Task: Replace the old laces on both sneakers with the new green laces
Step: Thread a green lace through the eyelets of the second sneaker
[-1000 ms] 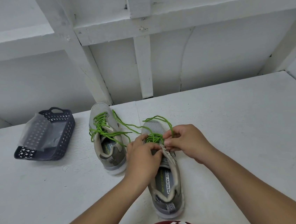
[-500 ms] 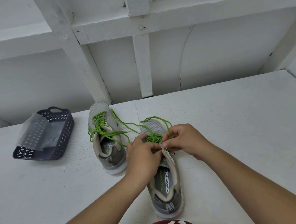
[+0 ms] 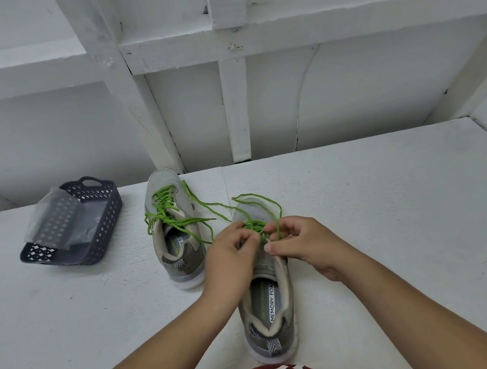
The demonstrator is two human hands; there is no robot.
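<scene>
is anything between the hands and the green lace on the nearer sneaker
Nothing visible does. The left hand and right hand are already on the green lace over the nearer grey mesh sneaker; the other grey sneaker lies aside.

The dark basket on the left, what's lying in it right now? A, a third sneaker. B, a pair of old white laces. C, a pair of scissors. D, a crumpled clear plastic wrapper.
D: the dark basket holds a clear plastic wrapper that sticks up over its left rim, and no laces, shoe or scissors can be seen in it.
</scene>
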